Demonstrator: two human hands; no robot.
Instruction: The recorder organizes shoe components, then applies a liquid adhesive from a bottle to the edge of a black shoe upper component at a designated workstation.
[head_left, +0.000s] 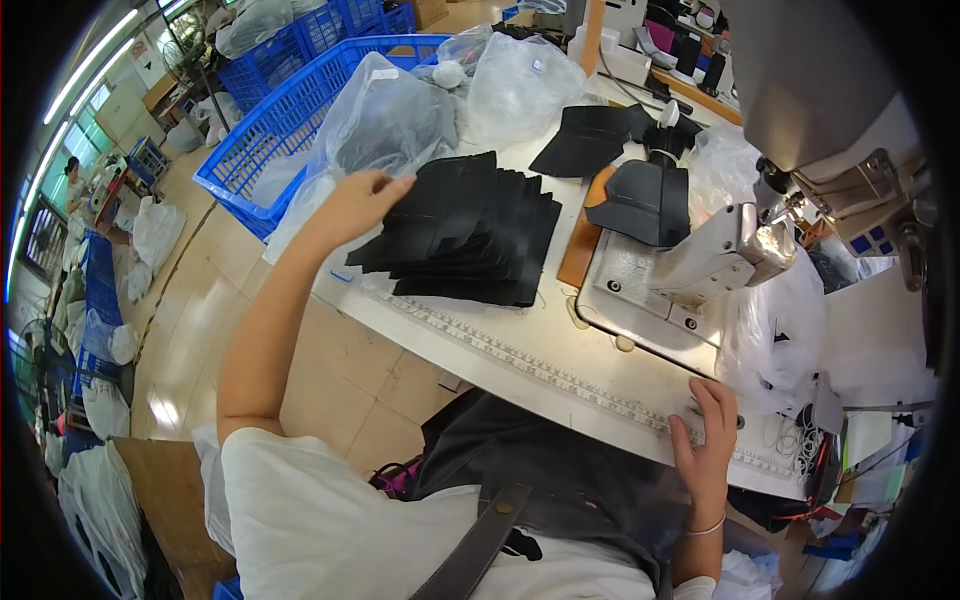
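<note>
White shirt (300, 500) and dark apron strap (480, 545) sit nearest. Left hand (365, 208) is at the left edge of the black panel stack (470, 240), on white table (565, 340) left of sewing machine (712, 258); fingers curled narrow, cannot tell if pinching. Right hand (708, 432) rests by ruler strip (560, 378), fingers loosely bent, thumb spread, nothing visibly held.

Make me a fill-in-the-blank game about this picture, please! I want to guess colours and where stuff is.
1. The left hand is at a stack of flat pieces coloured ____.
2. The right hand is at the front edge of a table whose top is ____.
3. The big plastic basket beside the table is ____.
4. In the picture, the sewing machine stands to the ____ of the stack.

Missing words: black; white; blue; right.
</note>
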